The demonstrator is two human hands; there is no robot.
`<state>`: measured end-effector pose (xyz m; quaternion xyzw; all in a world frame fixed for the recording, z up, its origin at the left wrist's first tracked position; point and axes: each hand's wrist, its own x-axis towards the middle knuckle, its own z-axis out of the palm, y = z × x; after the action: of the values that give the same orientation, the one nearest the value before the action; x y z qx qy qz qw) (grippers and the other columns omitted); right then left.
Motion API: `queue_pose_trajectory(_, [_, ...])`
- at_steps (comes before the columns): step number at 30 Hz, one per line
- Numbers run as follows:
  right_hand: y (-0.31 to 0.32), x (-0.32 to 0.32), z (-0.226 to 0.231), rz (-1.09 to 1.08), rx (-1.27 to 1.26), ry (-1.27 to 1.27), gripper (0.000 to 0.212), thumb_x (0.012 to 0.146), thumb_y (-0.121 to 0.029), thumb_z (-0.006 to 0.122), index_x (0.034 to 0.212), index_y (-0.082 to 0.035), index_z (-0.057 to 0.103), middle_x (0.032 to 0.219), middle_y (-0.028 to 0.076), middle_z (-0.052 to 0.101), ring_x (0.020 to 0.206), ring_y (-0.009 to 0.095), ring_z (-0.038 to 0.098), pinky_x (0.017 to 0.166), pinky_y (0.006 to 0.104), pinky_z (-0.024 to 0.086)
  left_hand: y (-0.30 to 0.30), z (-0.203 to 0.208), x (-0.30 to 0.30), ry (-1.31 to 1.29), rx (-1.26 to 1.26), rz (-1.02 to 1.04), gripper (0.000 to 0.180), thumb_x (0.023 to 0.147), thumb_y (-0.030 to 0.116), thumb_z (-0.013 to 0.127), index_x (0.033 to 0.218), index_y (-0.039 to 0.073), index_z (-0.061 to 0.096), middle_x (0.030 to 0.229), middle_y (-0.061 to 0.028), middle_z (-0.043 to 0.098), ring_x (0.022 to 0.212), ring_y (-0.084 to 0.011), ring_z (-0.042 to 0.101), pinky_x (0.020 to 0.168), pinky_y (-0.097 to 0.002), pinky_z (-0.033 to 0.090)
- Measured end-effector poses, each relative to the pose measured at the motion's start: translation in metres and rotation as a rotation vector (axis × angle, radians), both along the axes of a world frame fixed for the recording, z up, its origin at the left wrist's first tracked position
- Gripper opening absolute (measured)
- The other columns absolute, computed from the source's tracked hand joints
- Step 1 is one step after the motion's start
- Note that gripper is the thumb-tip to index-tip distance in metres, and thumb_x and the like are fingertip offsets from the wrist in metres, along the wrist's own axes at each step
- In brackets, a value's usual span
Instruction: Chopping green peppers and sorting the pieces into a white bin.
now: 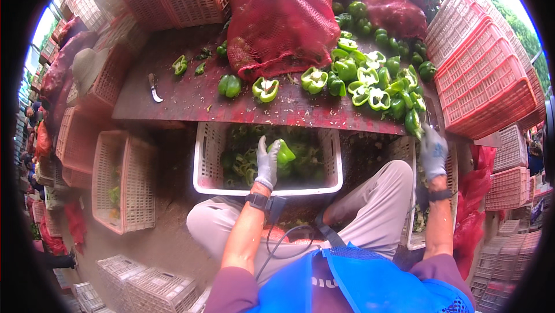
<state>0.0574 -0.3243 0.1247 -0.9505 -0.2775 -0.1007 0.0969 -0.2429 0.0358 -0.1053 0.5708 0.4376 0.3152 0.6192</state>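
Observation:
My left hand, in a pale glove, holds a green bell pepper over a white crate. Inside that crate lie green peppers and pieces in shadow. My right hand, also gloved, is by the table's right front corner, its fingers curled. What it holds, if anything, is hidden. Close to its fingertips is a pepper piece at the table edge. Left of it spreads a heap of halved green peppers. A knife with a curved blade lies on the table at the left.
A full red mesh sack stands on the table, with another sack behind. Stacked pink crates flank the right side. A white crate holds scraps beside my right leg. More crates stand at the left.

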Motion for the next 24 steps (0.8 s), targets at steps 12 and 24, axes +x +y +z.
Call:
queue_pose_trajectory(12, [0.206,0.002,-0.011,0.635,0.102,-0.250,0.021,0.086,-0.015,0.065,0.107,-0.014,0.067,0.100,0.013,0.067,0.094,0.034,0.067,0.080,0.0483,0.053,-0.022,0.049,0.009,-0.148,-0.484,-0.245,0.048,0.105,0.040,0.057,0.143,0.010,0.054,0.132,-0.0136,0.064,0.105,-0.0240,0.066,0.087,-0.0381,0.055])
queue_pose_trajectory(24, [0.361,0.050,-0.062,0.672,-0.393,0.294,0.040,0.090,-0.021,0.059,0.129,-0.013,0.065,0.117,0.022,0.071,0.112,0.039,0.068,0.093,0.0486,0.054,-0.026,0.078,0.005,-0.252,-0.515,-0.284,0.038,0.106,0.032,0.059,0.137,0.011,0.059,0.119,-0.0059,0.068,0.094,-0.0148,0.065,0.080,-0.0296,0.053])
